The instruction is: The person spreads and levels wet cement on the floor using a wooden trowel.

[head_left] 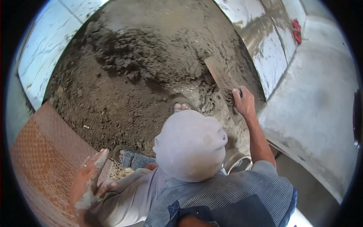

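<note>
My right hand (245,101) is closed round a long, flat, brownish float (219,72). The float lies against wet grey mortar beside the right-hand wall; its handle is mostly hidden by my fingers. At the lower left, my left hand (92,176) is smeared with grey mortar and holds nothing. Its fingers are stretched out and the thumb stands apart, close to a stack of brown patterned tiles (47,142). Dark, lumpy mortar (128,56) is heaped ahead, with a looser brown layer (109,102) nearer me.
My sandalled feet (130,158) stand in the mix, beside a large rounded pale cloth shape (191,145). Behind my right arm sits a metal pan (238,162). White marbled panels (264,53) border both sides. On a grey ledge (310,94) lies a red object (297,31).
</note>
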{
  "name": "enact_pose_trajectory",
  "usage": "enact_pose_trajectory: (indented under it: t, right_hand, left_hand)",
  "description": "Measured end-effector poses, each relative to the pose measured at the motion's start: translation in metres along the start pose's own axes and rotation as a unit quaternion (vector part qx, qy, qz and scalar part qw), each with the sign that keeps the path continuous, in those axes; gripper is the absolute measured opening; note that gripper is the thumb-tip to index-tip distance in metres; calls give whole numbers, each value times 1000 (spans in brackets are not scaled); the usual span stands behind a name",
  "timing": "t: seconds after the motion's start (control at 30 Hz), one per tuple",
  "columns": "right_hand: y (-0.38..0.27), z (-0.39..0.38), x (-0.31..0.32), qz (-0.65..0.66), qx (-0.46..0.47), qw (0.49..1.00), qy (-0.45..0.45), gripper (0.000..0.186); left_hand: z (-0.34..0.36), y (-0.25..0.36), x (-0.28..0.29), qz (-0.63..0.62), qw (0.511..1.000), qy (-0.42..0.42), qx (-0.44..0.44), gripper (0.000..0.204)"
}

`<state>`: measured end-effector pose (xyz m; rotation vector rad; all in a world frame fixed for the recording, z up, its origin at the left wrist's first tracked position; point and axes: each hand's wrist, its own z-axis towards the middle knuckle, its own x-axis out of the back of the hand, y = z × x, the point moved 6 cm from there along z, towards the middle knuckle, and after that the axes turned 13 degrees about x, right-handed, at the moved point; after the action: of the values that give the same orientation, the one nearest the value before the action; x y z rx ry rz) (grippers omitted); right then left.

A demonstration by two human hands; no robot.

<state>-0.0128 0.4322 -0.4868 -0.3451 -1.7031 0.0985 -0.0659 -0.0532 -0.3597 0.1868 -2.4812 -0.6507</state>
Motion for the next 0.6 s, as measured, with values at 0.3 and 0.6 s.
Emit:
enact_pose_trajectory:
  t: [0.3, 0.6]
  right_hand:
    - [92, -73, 12, 24, -209, 941, 265, 30]
    - [148, -115, -118, -89, -168, 977, 100, 19]
  left_hand:
    - [6, -33, -13, 32, 999, -17, 11, 77]
    - [12, -19, -9, 15, 998, -40, 47, 79]
